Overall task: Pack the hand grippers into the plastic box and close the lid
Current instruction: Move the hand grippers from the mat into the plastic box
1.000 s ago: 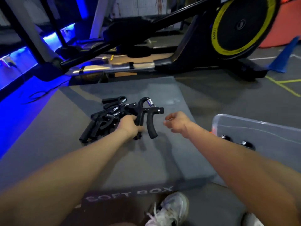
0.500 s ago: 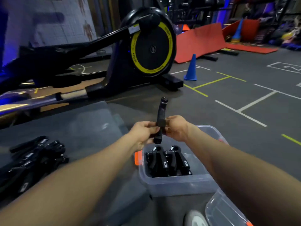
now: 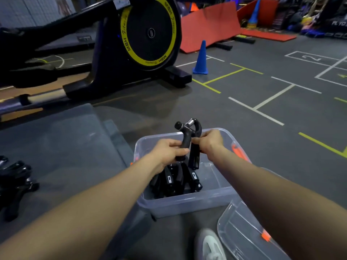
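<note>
We see both hands meeting on 1 black hand gripper [image 3: 188,139], held upright over the open plastic box [image 3: 185,204]: the left hand [image 3: 169,150] has its fingers curled round the near handle, thumb on top, and the right hand [image 3: 209,142] pinches the far handle from the other side, fingers bent around it. Above the grip the gripper's curved head and its silver spring [image 3: 190,122] stick up; below the grip the 2 handle ends hang down into the mouth of the box, just above the grippers already packed [image 3: 177,180], which stand on end in a tight black cluster directly beneath our hands, in the left part of the box. We cannot tell whether the held one touches them. The box is clear plastic with orange latches [image 3: 237,150] showing just right of the right wrist. Nearer to us and right of the grip, under the right forearm, the clear lid [image 3: 242,233] lies off the box on the floor, an orange clip at its edge. Well to the left of the grip, a pile of loose grippers [image 3: 14,182] rests on the grey soft mat [image 3: 65,147]. Beyond the grip stand an exercise machine [image 3: 148,34] with a yellow-ringed wheel and a blue cone [image 3: 201,59]. A white shoe [image 3: 211,244] shows below the box
</note>
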Demonstrator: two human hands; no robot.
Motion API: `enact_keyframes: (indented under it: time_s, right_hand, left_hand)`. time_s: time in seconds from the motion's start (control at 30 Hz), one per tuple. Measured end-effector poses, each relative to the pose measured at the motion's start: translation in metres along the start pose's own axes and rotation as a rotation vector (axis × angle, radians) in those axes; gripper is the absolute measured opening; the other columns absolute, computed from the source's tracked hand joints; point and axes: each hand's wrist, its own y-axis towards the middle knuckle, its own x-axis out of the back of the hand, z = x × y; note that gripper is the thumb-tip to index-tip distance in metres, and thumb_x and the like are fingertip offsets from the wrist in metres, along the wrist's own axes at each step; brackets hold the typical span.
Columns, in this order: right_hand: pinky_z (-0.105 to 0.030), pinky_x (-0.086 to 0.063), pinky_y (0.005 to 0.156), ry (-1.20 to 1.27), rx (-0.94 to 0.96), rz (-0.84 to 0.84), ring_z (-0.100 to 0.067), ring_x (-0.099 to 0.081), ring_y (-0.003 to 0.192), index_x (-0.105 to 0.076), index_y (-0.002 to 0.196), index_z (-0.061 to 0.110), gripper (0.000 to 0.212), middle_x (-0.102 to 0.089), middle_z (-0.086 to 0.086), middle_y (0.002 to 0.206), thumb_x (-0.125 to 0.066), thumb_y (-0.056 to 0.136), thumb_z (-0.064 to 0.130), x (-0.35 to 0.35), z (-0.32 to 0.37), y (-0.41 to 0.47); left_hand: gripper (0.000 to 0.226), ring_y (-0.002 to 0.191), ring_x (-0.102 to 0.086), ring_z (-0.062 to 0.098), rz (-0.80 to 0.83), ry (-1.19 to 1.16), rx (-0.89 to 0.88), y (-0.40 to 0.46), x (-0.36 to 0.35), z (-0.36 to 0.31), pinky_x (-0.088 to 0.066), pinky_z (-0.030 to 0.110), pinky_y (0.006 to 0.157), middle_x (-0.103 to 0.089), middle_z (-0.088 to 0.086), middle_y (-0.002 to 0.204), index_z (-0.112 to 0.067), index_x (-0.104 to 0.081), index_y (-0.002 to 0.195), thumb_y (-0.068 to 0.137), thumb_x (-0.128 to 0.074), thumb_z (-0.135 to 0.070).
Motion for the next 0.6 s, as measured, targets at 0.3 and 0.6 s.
enact_keyframes:
  time_s: [0.3, 0.6]
  right_hand:
    - [-0.043, -0.053, 0.091, 0.051, 0.016, 0.143, -0.027, -0.062, 0.082, -0.058, 0.113, -0.005, 0.040, -0.063, -0.019, 0.095, -0.073, 0.078, 0.008, 0.025, -0.019, 0.014]
    - [-0.026, -0.057, 0.068, -0.331, 0.044, 0.088, -0.020, -0.064, 0.057, -0.066, 0.084, 0.001, 0.013, -0.072, -0.017, 0.079, -0.074, 0.077, 0.009, 0.047, -0.029, 0.035]
  left_hand:
    - [0.037, 0.070, -0.056, 0.014, -0.108, -0.268, 0.074, 0.050, -0.020, 0.004, -0.047, 0.025, 0.071, -0.058, 0.007, 0.077, 0.006, -0.049, 0.126, 0.089, -0.051, 0.010]
    - [0.039, 0.067, -0.056, 0.010, -0.050, -0.351, 0.110, 0.076, -0.058, 0.013, -0.046, 0.020, 0.064, -0.061, 0.016, 0.112, 0.002, -0.051, 0.128, 0.090, -0.051, 0.009]
